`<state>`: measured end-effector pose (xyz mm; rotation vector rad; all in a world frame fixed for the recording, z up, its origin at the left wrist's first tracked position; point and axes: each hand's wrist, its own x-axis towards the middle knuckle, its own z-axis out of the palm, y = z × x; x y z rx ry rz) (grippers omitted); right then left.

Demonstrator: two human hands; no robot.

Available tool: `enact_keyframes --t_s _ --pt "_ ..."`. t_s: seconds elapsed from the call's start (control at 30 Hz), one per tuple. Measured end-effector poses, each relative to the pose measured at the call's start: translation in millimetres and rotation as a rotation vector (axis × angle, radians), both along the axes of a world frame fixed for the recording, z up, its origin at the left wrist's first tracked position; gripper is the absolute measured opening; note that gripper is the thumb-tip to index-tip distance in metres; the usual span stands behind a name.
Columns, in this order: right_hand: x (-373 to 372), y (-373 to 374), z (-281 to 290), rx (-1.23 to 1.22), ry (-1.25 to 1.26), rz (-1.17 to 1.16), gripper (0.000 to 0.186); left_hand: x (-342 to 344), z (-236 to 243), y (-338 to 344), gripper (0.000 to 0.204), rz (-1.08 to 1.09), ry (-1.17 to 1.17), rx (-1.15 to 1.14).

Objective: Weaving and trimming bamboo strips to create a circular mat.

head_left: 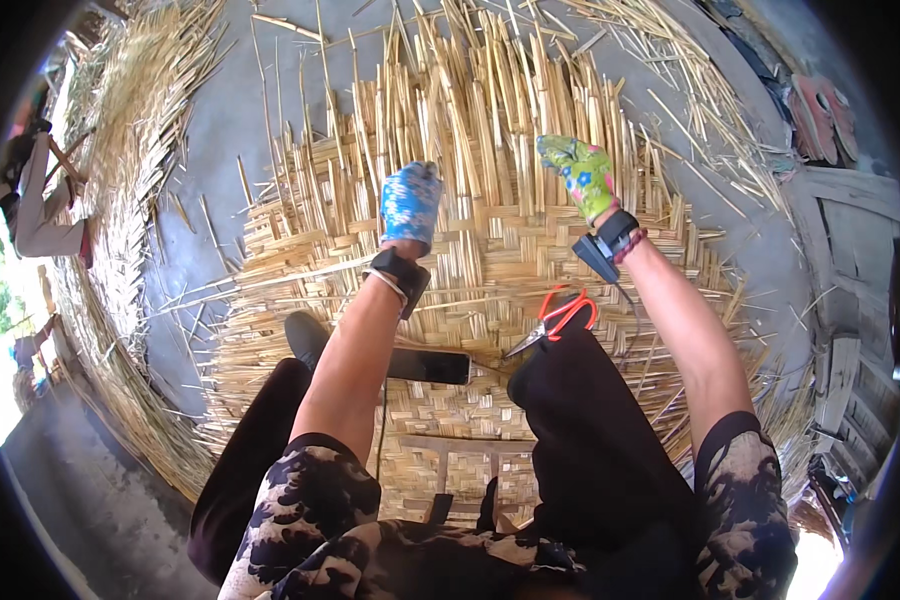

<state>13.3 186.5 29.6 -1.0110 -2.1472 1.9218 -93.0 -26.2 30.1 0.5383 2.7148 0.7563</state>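
Woven reed mat (530,250) occupies the centre of the frame, on grey concrete floor (220,130); unwoven stalks (490,120) extend from it toward the upper edge. Left hand (411,200), in a blue-and-white glove (406,212), is over the mat at upper centre, fingers curled; whether they are clamped on a stalk cannot be told. Right hand (580,172), in a green floral glove (592,182), is well apart, upper right of centre, fingers together and directed left; a hold cannot be confirmed. Scissors (548,327) with orange-red handles are beside the right knee (545,375), below centre. Another person (50,215) is at the left edge.
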Motion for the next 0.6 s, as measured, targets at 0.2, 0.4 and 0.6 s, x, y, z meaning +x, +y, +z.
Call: enact_keyframes --t_s 0.2,0.4,0.6 --pt "-3.0 22.1 -109.3 -0.380 -0.024 -0.128 0.034 -14.5 -0.9 27.1 0.012 0.494 -0.767 0.634" --pt "-24.9 1.7 -75.6 0.687 -0.572 0.280 0.042 -20.0 -30.3 31.4 0.013 0.431 -0.662 0.494" --pt "-22.2 -22.5 -42.0 0.541 -0.485 0.302 0.046 -16.2 -48.1 19.1 0.015 0.411 -0.591 0.523"
